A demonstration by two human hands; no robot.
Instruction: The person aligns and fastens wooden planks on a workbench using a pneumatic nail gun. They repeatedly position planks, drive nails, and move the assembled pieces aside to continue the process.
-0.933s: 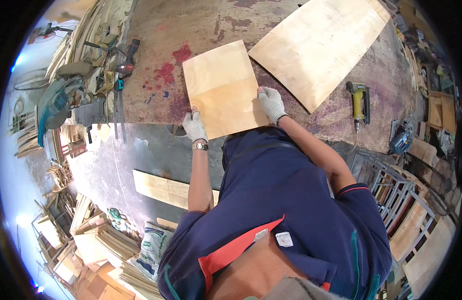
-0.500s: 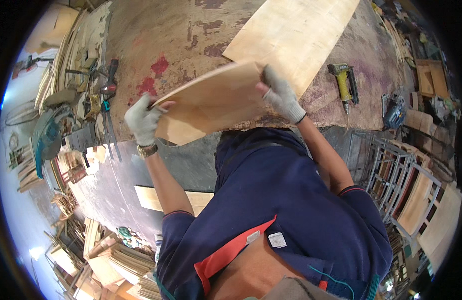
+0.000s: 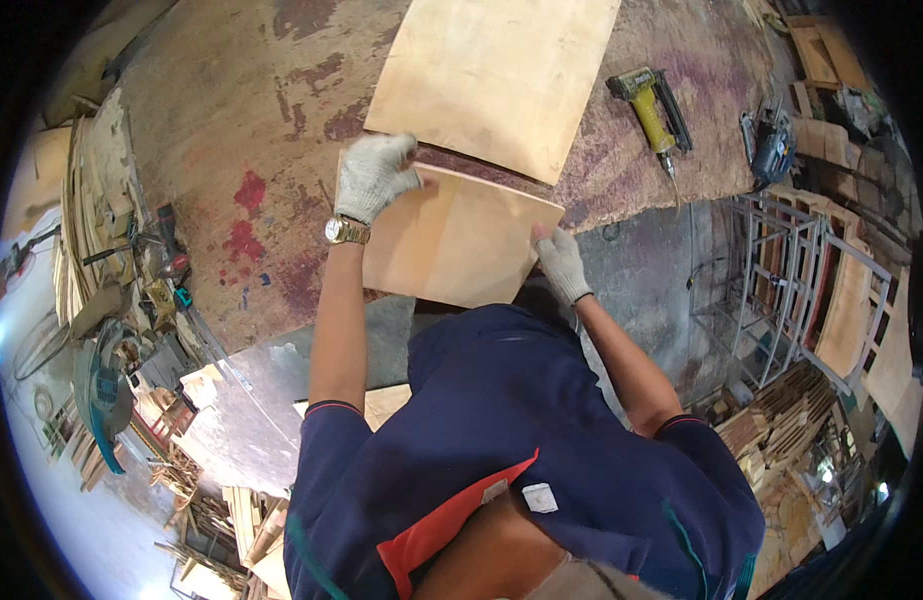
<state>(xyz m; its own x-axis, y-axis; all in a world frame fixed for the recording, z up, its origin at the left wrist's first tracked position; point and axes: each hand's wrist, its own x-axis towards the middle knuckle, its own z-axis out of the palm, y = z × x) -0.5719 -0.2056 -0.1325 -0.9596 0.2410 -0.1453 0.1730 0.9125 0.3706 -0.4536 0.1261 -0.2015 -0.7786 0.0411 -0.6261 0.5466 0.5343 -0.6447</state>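
Note:
A pale plywood panel (image 3: 452,240) lies at the near edge of the workbench, its near side reaching out toward my body. My left hand (image 3: 377,180), in a knit glove with bare fingertips, is over the panel's far left corner. Its thumb and fingers are apart, with a gap between them. At the right corner, my gloved right hand (image 3: 562,265) grips the panel, thumb on top and the other fingers hidden below. Just beyond lies a larger plywood sheet (image 3: 492,85), separated from the panel by a narrow dark gap.
A yellow and black nail gun (image 3: 652,115) with a hose lies right of the sheet, and a dark blue power tool (image 3: 772,150) farther right. Hand tools (image 3: 172,250) line the bench's left side. A metal frame (image 3: 792,280) stands at right; wood offcuts (image 3: 792,420) are piled on the floor.
The panel was held up, tilted and bowed between both hands; it is now lowered flat at the bench edge. My left hand has shifted over its far corner, my right hand nearer my body.

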